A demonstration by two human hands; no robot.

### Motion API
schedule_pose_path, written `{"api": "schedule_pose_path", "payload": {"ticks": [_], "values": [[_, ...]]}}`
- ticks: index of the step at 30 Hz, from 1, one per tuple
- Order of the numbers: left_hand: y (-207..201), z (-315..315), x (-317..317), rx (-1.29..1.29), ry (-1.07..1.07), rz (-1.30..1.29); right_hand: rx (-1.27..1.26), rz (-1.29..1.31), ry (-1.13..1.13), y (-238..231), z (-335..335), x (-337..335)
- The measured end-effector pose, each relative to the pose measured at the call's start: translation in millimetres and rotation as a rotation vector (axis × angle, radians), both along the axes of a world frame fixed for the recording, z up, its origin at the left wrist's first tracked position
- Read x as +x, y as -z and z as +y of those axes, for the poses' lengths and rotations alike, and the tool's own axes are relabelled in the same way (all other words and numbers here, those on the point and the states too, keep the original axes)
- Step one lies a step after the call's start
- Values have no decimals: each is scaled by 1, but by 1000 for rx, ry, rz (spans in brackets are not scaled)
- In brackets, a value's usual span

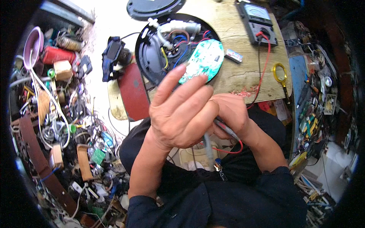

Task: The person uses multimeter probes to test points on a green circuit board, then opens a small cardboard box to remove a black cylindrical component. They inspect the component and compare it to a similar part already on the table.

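Note:
My left hand [184, 108] shows its back to me, its outer fingers extended over the lower edge of a green circuit board [207, 57]. Its inner fingers bend in against my right hand [230, 112], hiding what they pinch. My right hand is closed around a dark test probe [226, 128] with a red lead. A thicker grey rod [208, 146] hangs below the two hands; I cannot tell which one has it. Tilted, the board lies in a round black housing [142, 57], wired to parts around a white plastic fitting [178, 27].
An analog multimeter [260, 24] sits on the wooden table [228, 32] at the far right. Nearby are a yellow magnifying glass [280, 74] and a small box [234, 56]. A black lid [154, 8] lies behind the housing. Piled scrap [87, 129] flanks the left side.

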State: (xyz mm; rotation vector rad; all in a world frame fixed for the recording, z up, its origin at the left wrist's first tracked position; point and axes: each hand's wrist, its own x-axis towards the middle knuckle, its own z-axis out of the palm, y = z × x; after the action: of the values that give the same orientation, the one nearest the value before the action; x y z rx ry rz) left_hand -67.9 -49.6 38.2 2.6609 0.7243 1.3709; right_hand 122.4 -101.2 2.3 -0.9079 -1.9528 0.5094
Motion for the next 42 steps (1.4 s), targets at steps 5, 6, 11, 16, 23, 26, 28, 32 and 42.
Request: {"api": "schedule_pose_path", "payload": {"ticks": [5, 6, 11, 16, 23, 26, 28, 32, 42], "values": [[1, -16, 27, -238, 81, 174, -274, 152, 76, 22, -13, 8], [0, -19, 28, -314, 60, 216, -200, 140, 125, 25, -13, 7], [-3, -25, 30, -358, -6, 303, -394, 151, 104, -1, -13, 18], [4, -28, 37, -588, -12, -28, -791, 318, -119, -25, -18, 44], [-42, -6, 68, -1372, 9, -690, -1055, 1012, -478, -34, -53, 101], [-48, -2, 92, -1528, 0, -729, -690, 1080, -16, -42, -58, 144], [-24, 5, 98, -1704, 187, -776, -562, 936, 285, -52, -40, 170], [15, -5, 166, -1719, 5, -749, -352, 578, 700, -30, 16, 228], [10, 42, 209, -1509, -112, -483, -217, -16, 785, 17, 49, 192]]}}
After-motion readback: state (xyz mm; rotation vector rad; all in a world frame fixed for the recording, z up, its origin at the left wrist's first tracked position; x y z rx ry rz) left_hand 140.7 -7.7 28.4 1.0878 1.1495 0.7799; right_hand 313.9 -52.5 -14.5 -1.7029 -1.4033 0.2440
